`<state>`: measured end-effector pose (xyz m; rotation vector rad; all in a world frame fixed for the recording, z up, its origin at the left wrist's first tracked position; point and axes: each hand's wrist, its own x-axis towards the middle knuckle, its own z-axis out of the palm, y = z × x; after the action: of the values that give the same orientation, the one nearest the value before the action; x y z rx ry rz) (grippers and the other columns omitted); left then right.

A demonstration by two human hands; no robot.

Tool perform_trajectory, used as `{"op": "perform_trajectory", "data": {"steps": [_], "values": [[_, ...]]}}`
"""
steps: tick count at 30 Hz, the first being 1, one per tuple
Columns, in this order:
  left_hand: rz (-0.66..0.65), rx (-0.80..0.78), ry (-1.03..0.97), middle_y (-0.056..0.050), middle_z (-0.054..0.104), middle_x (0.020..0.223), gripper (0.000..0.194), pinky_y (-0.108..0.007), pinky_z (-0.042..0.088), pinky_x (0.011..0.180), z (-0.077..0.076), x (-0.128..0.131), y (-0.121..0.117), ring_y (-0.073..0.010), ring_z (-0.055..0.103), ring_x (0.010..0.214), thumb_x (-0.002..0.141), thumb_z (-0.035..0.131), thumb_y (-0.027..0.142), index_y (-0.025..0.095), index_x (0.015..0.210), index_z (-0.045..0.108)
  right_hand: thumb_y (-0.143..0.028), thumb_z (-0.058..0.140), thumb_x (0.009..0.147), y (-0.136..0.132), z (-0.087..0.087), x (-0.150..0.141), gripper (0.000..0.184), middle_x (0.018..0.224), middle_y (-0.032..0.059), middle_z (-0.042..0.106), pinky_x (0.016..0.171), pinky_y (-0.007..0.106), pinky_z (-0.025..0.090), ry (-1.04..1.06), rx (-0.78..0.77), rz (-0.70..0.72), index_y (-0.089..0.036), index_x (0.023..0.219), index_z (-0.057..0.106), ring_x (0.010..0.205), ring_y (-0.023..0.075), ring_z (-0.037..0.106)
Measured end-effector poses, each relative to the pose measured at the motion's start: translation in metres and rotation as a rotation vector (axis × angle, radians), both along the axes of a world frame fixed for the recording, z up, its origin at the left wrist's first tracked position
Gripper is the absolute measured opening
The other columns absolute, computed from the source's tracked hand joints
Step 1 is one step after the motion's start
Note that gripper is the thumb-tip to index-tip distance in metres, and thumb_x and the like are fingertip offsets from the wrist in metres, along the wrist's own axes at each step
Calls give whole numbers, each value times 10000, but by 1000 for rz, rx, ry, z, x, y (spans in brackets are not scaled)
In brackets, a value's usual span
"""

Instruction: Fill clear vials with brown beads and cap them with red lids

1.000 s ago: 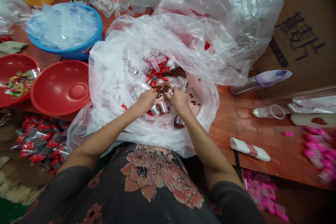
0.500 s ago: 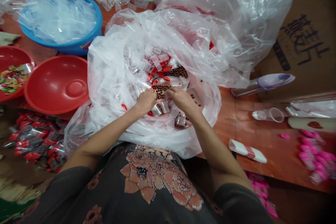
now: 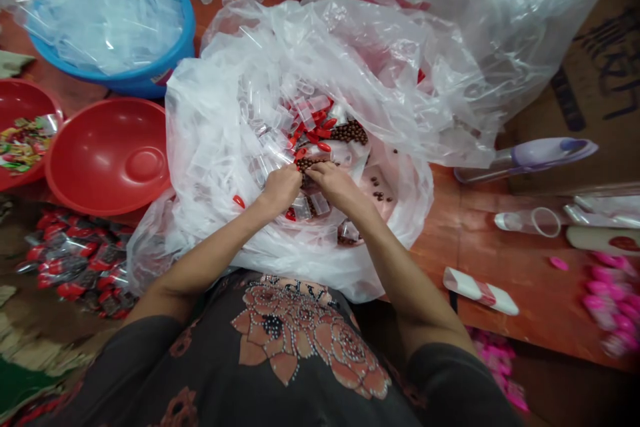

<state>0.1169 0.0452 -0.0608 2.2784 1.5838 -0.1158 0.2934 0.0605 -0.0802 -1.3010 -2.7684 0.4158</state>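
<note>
My left hand (image 3: 281,188) and my right hand (image 3: 334,185) are both down inside a big clear plastic bag (image 3: 210,140) on the table. Their fingertips meet over a patch of small brown beads (image 3: 306,164). Both hands are closed in a pinch; what they hold is too small to make out. Around them lie several small clear tubes (image 3: 273,147) and red caps (image 3: 320,138). A second heap of brown beads (image 3: 351,131) lies just beyond.
A red bowl (image 3: 107,157) sits left of the bag, a second red bowl (image 3: 20,103) with coloured wrappers at the far left, a blue basin (image 3: 150,77) of clear plastic behind. On the right are a cardboard box (image 3: 595,80), a purple-white tool (image 3: 530,157), a clear tube (image 3: 527,221), pink pieces (image 3: 613,287).
My hands have drawn closer together, fingertips now meeting over the beads. The view has shifted slightly forward and to the right.
</note>
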Motion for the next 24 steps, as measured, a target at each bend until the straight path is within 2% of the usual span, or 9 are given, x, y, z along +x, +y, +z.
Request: {"op": "perform_trajectory", "data": {"steps": [4,7,12,15,17,19,22,24], "values": [[28,4,-65,-142,688,1078,230,-348,514,836,4,-10,2,-278,681,975,925,541,178,118,1071,708,-143,526,949,-4,-4,-13,345,1244,140,652,997,397,456,46,-15,-33,-148,1273,644,1139,262,562],[47,43,-164,-122,700,1086,265,-332,504,886,12,-20,0,-258,668,1021,914,511,109,135,1106,692,-133,529,933,-4,-8,-19,359,1255,138,650,1016,395,445,123,-59,-36,-139,1273,646,1150,258,568],[171,179,-455,-80,709,1131,311,-323,482,986,31,-36,-7,-201,647,1076,939,448,80,164,1125,683,-120,629,851,-7,-15,-22,382,1238,109,659,1045,416,447,435,-205,-140,-184,1225,669,1170,244,585],[278,215,-681,-65,707,1159,310,-323,488,997,37,-45,-15,-179,641,1094,924,465,83,179,1123,683,-166,657,836,-15,-13,-20,380,1225,86,659,1023,411,473,653,-265,-230,-224,1212,672,1156,228,597],[346,125,-850,-68,712,1150,302,-328,512,969,37,-47,-21,-176,657,1064,897,512,106,175,1140,678,-229,673,834,-23,-7,-20,379,1218,79,656,962,388,514,796,-301,-304,-236,1213,667,1116,217,613],[371,-70,-1023,-87,704,1173,373,-342,534,945,34,-45,-26,-191,670,1062,842,589,131,161,1209,648,-305,703,819,-32,1,-21,400,1209,75,649,902,364,545,937,-334,-396,-240,1212,661,1057,205,631],[325,-369,-1251,-131,628,1334,624,-361,550,936,26,-35,-31,-236,649,1147,739,707,170,167,1344,555,-376,755,778,-47,13,-27,448,1194,70,649,881,354,557,1097,-362,-513,-240,1192,654,1001,192,646],[312,-463,-1359,-144,583,1400,689,-365,542,958,22,-27,-33,-249,630,1189,706,751,197,170,1360,535,-386,755,777,-55,19,-30,415,1169,65,663,886,350,556,1152,-363,-552,-237,1153,661,998,191,647]]}}
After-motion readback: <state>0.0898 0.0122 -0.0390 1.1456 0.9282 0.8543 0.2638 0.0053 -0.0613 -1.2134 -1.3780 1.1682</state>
